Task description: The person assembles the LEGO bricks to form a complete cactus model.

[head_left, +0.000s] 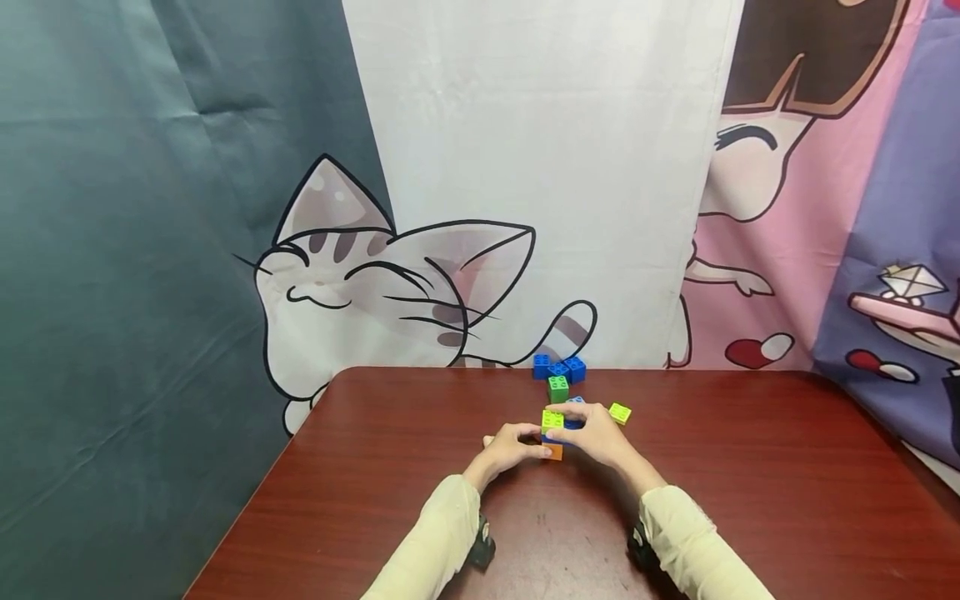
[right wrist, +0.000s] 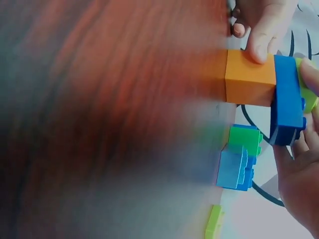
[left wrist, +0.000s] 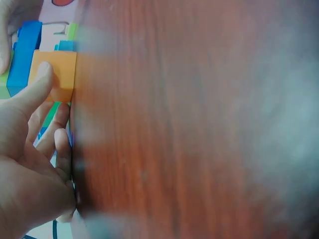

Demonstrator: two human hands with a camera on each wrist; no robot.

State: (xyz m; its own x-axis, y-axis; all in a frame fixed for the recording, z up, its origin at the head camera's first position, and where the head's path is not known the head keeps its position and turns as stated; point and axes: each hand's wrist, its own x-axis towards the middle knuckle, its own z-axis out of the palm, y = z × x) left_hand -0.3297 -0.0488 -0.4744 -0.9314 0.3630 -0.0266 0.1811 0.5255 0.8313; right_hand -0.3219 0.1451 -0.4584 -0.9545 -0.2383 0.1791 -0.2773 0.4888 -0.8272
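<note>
Head: orange brick (head_left: 552, 452) at base on tabletop (head_left: 750, 475), blue brick (head_left: 572, 424) over it, lime brick (head_left: 552, 422) on top. L hand (head_left: 507, 448) fingers pinch orange brick, prob. to steady the base; R hand (head_left: 597, 435) fingers pinch lime brick, prob. to keep it aligned. Loose blue bricks (head_left: 575, 370) sit by the far edge, green brick (head_left: 558, 389) btwn; tabletop runs wide L & R, so elbow room. L wrist: thumb (left wrist: 43, 74) on orange brick's face. R wrist: blue brick overhangs orange brick, so pressing that end might tip it.
</note>
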